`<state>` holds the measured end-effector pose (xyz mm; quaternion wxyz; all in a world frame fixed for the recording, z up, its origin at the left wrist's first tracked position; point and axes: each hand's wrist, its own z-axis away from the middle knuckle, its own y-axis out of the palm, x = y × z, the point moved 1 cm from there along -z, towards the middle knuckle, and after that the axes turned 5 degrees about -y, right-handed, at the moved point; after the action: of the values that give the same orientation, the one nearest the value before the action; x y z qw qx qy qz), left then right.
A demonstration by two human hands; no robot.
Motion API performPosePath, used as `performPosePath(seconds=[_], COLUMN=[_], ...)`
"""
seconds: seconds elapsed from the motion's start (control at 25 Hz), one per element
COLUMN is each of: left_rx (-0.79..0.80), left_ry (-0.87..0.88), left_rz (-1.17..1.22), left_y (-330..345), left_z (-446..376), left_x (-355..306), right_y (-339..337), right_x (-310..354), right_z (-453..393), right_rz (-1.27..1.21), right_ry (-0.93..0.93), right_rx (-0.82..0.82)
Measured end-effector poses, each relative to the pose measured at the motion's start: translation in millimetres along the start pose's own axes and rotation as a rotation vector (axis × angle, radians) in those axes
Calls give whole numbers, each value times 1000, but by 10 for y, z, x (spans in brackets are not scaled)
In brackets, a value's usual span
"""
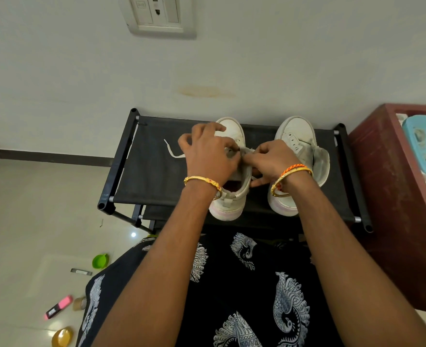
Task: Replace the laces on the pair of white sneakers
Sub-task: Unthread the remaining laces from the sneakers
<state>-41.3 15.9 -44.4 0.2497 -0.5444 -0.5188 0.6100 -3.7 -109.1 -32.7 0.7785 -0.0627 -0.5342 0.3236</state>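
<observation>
Both white sneakers stand side by side, toes toward the wall, on the top fabric shelf of a black shoe rack (141, 176), a height that lets the person work on them with bent arms and look straight down into the lacing; the left sneaker (228, 196) is the one in hand, while the right sneaker (296, 136) waits just beside it with its eyelets bare and its tongue flopped outward, which suggests its lace is already out or not yet put in. The left hand (208, 156) is curled over the left sneaker's throat, fingertips pinched on something at the eyelets, most likely the lace, though the fingers hide the exact hold; the right hand (269, 159) meets it from the other side, thumb and fingers pinched on the same grey-white strip at the middle of the shoe, so the two hands seem to steady and feed the lace against each other. A loose end of the lace (173, 151) trails out to the left across the shelf, lying slack and clear of the hands; it reads as a free tail left aside while the working end is handled. Whether the lace is going in or coming out cannot be told.
</observation>
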Motion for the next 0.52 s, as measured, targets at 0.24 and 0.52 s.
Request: performPosePath(seconds=[0.24,0.52], left_rx=[-105,-187], left_ry=[79,-709], left_rz=[-53,825], left_y=[99,-103], left_z=[13,-49], left_x=[-72,221], right_y=[-47,-39], right_x=[28,1], right_z=[-27,-66], right_rz=[-26,-50], right_ry=[52,76], right_rx=[71,87])
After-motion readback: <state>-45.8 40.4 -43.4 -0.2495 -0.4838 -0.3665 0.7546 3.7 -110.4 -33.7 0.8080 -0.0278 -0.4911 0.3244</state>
